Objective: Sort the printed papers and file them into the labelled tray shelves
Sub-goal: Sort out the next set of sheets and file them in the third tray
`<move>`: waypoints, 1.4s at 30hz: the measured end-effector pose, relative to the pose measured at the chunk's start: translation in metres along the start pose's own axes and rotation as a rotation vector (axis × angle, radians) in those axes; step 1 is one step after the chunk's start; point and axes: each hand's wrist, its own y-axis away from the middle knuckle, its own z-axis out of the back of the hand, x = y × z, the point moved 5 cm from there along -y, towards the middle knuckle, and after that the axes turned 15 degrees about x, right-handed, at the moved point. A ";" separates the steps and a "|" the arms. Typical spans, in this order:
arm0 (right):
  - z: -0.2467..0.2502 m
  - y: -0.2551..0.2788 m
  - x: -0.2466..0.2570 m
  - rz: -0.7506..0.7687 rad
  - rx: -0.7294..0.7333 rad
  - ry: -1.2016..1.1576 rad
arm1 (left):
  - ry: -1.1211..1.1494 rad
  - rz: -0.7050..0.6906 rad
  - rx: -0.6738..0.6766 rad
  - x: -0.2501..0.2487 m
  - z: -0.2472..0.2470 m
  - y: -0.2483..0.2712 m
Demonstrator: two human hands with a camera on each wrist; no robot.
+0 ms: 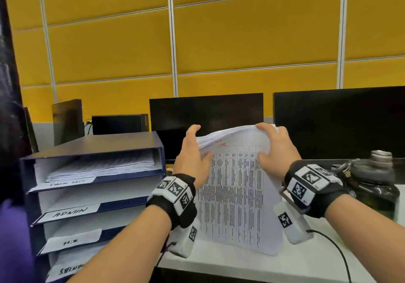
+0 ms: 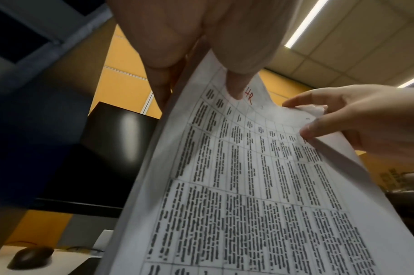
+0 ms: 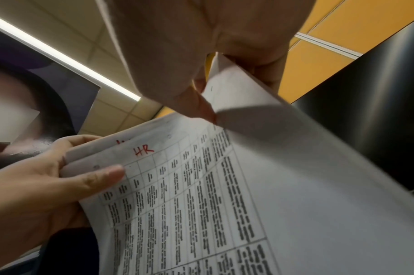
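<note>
A thick stack of printed papers (image 1: 236,195) stands on edge on the white desk, its front sheet a table of text. Red "HR" (image 3: 143,151) is handwritten at the top of that sheet. My left hand (image 1: 190,151) grips the stack's top left corner, thumb on the front sheet (image 2: 248,186). My right hand (image 1: 276,144) grips the top right corner and bends the top edges back. Left of the stack stands a blue tray shelf unit (image 1: 94,144). Its top shelf holds papers; lower shelves carry labels "ADMIN" (image 1: 70,212) and "H:R" (image 1: 71,242).
Two dark monitors (image 1: 206,120) (image 1: 339,120) stand behind the stack. A dark bottle with keys (image 1: 372,186) sits close on the right. A black cable (image 1: 333,245) crosses the desk front. A mouse (image 2: 30,257) lies behind the papers. A purple sleeve (image 1: 11,239) shows at the left edge.
</note>
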 end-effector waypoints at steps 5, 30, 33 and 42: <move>0.000 -0.001 -0.002 0.059 -0.003 -0.025 | 0.129 0.030 0.046 0.006 0.003 -0.003; -0.016 -0.011 -0.039 -0.002 -0.016 -0.586 | -0.139 -0.090 -0.096 0.015 0.012 0.002; -0.015 -0.011 -0.042 -0.004 0.001 -0.584 | -0.061 -0.048 -0.047 0.017 0.013 0.000; -0.013 -0.010 -0.041 0.017 0.038 -0.584 | 0.174 0.054 -0.095 0.029 0.005 0.000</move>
